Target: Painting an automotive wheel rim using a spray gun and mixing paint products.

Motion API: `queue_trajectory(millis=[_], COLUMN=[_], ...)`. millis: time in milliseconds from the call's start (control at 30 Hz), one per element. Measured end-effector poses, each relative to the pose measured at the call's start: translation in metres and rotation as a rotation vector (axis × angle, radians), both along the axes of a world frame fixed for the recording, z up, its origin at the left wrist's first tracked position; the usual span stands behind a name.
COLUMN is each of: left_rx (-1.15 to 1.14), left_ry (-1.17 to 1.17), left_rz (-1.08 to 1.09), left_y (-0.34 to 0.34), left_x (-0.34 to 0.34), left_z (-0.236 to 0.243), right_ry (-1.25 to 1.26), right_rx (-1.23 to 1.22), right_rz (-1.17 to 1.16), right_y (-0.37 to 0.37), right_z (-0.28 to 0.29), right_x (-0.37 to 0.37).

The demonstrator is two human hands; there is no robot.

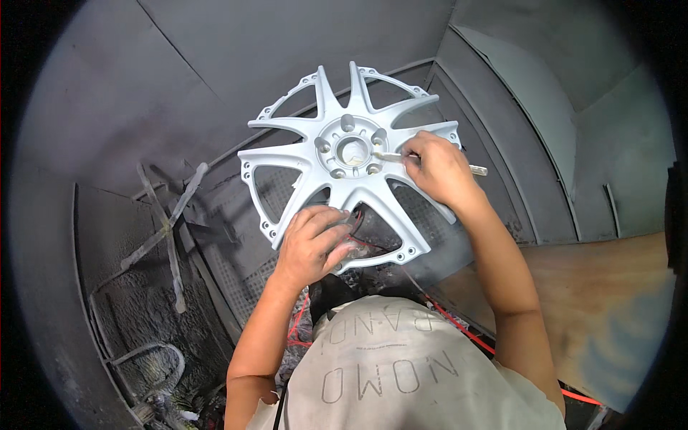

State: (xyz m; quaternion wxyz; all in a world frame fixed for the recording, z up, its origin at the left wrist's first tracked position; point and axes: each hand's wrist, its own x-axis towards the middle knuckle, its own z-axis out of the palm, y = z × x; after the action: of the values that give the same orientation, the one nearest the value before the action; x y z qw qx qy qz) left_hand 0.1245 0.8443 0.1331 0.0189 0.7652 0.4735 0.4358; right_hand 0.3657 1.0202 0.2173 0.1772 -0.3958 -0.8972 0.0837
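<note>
A silver-grey wheel centre [367,188] with several forked spokes and a round central bore is in front of me. Small holes line the tips of its spokes. My left hand [313,242] lies over a near spoke, fingers bent round it and thumb toward the near opening. Over the right side of the hub, my right hand [441,166] pinches a slim, pale, stick-like tool [478,170]. The tool's thin tip meets the hub beside the bore, and its back end sticks out to the right past my hand. My fingers hide its middle, so its exact kind is unclear.
Dark grey panels [186,64] enclose the space. A coated metal cross stand [168,228] is at the left, above a rough dark surface. Red hoses [459,324] run near my body. A wooden board [573,287] lies at the right.
</note>
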Motion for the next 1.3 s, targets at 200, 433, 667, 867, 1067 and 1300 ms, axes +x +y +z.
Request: queue_trajectory(millis=[200,433,667,867,1067,1300], left_rx=[-0.011,-0.021,-0.023,-0.019,-0.014,-0.026], left_ry=[-0.012,-0.013,-0.034,-0.037,-0.026,-0.039], left_rz=[-0.014,-0.021,0.008,-0.006,0.000,-0.001], left_y=[0.003,0.002,0.000,0.000,-0.001,-0.001], left_x=[-0.005,-0.010,-0.012,-0.014,-0.018,-0.022], left_z=[-0.004,-0.003,-0.007,-0.009,-0.009,-0.007], right_ry=[-0.004,-0.009,0.003,0.046,0.025,0.028], right_rx=[0.008,-0.020,-0.040,0.000,-0.003,-0.036], right_rz=[-0.008,-0.014,-0.058,-0.063,-0.030,-0.040], right_y=[0.001,-0.002,-0.009,-0.014,-0.013,-0.016], right_z=[-0.004,0.001,-0.005,-0.008,-0.007,-0.007], right_x=[-0.002,-0.005,-0.009,-0.012,-0.013,-0.020])
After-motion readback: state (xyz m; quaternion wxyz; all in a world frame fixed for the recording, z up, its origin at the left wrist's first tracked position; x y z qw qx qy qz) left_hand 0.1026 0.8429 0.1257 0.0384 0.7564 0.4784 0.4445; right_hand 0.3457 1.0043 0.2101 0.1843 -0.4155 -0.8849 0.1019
